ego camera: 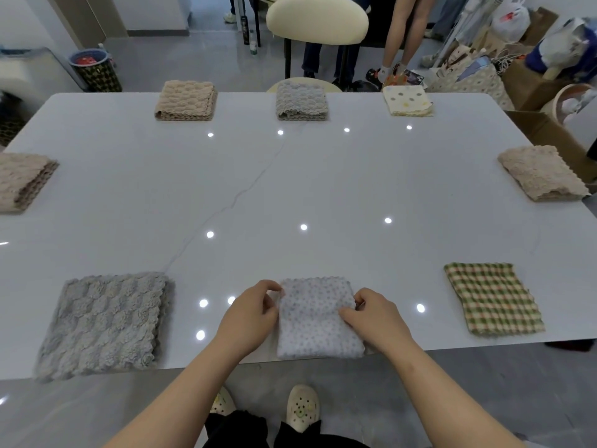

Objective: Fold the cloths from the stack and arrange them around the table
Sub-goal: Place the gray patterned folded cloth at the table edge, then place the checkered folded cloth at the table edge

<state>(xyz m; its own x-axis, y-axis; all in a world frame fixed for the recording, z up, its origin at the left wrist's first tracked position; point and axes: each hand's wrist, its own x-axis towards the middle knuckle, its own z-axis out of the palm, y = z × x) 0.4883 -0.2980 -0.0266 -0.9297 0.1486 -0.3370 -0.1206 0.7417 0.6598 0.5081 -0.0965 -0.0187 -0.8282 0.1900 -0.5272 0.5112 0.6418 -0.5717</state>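
Count on the white glossy rectangular table [323, 176]: 8 folded cloths, all lying apart from each other.

- Far edge is carrying 3: a beige bobbled-pile square cloth [185, 100] toward the far-left corner, a grey bobbled-pile square cloth [302, 100] mid-edge, and a cream polka-dot cloth [407, 100] toward the far-right corner.
- Left edge is carrying 1: a second beige bobbled cloth [22, 181], partly cut off by the frame.
- Right edge is carrying 1: a third beige bobbled cloth [542, 173], lying skewed to the edge.
- Near edge is carrying 3: a large grey fluffy cloth [103, 321] toward the near-left corner, a pale grey dotted cloth [313, 321] mid-edge, and a green-and-cream checked cloth [494, 299] toward the near-right corner.

By type that is 3 beige, 2 grey bobbled or fluffy, and 1 each of polka-dot, dotted grey and checked.

Both hands are working the pale grey dotted cloth, which is reaching right to the near edge. The left hand [252, 315] is pinching its left side, grip closed on the fabric. The right hand [378, 318] is curling its fingers over the right side with the thumb lying on top, grip also closed on the cloth.

1 cream padded chair [316, 21] is standing beyond the far edge.
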